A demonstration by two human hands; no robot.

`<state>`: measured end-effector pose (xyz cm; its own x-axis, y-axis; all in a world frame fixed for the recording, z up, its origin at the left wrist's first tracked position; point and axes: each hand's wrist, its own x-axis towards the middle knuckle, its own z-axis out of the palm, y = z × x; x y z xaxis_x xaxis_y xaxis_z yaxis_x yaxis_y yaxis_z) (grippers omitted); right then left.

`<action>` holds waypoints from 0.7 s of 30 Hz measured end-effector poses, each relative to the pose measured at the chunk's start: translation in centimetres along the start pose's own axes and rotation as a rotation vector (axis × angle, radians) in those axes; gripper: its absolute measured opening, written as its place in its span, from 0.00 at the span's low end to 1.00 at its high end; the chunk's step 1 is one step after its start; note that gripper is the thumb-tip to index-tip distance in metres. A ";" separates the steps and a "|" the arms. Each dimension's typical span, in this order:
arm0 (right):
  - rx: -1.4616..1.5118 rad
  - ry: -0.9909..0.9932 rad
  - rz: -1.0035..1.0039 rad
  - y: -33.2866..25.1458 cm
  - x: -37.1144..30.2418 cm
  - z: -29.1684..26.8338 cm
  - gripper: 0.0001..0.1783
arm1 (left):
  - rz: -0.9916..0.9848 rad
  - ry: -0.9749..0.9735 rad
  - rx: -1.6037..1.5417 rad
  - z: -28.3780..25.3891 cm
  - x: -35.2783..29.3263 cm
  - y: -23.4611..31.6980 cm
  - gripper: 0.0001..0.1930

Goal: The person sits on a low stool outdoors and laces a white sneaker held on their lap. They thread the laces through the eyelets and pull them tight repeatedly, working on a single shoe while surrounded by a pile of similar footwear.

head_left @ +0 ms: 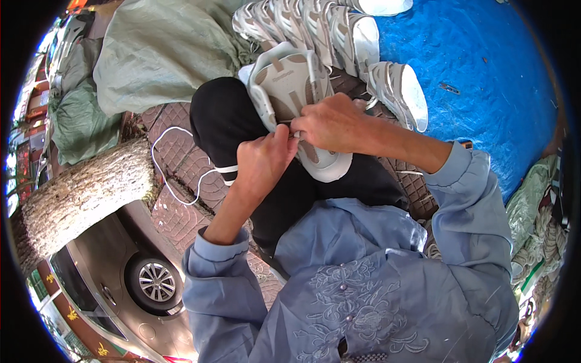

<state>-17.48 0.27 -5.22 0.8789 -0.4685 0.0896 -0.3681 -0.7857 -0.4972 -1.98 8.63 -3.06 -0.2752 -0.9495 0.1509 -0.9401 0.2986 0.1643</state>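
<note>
A beige and grey sneaker point(283, 81) rests across my black-trousered legs, its white toe toward me and its wide tongue standing up. Over the throat of the shoe, my left hand point(266, 156) is closed in a pinch, apparently on the shoelace. My right hand point(334, 124) pinches at the same spot, fingertips almost touching the left ones. The lace between them is mostly hidden by the fingers. A long white shoelace point(158, 175) hangs in a loop left of my knee, over the brick paving.
Rows of similar sneakers point(396, 91) line the edge of a blue tarp point(472, 115) at the right. A grey-green sack point(163, 54) lies ahead on the left. Nearer left stand a tree trunk point(91, 196) and a parked car point(112, 260). Bundled laces point(548, 242) lie far right.
</note>
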 end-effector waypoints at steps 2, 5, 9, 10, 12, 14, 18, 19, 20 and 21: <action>0.030 -0.030 0.022 0.2 0.0 0.0 0.08 | -0.026 -0.063 -0.024 -0.5 0.2 0.1 0.09; 0.154 0.030 0.082 0.4 -0.2 -0.1 0.09 | -0.076 -0.160 -0.141 -1.4 0.7 -0.1 0.10; 0.196 0.045 0.102 0.4 -0.6 -0.1 0.10 | -0.174 -0.271 -0.167 -1.8 1.1 -0.1 0.11; 0.224 0.035 0.121 0.4 -0.6 -0.2 0.10 | -0.190 -0.280 -0.148 -1.7 1.1 0.0 0.11; 0.289 -0.012 0.153 0.4 -0.5 -0.5 0.11 | -0.214 -0.315 -0.117 -1.6 1.1 0.1 0.12; 0.357 -0.104 0.181 0.5 0.1 -0.9 0.12 | -0.230 -0.364 -0.088 -1.5 0.9 0.2 0.12; 0.332 -0.139 0.201 0.0 1.7 -1.2 0.11 | -0.192 -0.384 -0.072 -1.6 0.8 0.0 0.14; 0.233 -0.146 0.177 -0.5 2.0 -1.0 0.10 | -0.182 -0.374 -0.084 -1.6 0.7 -0.1 0.14; 0.145 -0.150 0.136 -0.8 2.2 -0.9 0.09 | -0.179 -0.380 -0.102 -1.7 0.7 -0.2 0.14; 0.057 -0.144 0.103 -1.0 2.2 -0.9 0.09 | -0.167 -0.361 -0.101 -1.7 0.7 -0.3 0.14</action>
<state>-15.43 -0.38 -3.79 0.8735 -0.4789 -0.0869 -0.4439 -0.7106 -0.5459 -1.59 8.08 -1.37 -0.1902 -0.9531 -0.2352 -0.9584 0.1283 0.2550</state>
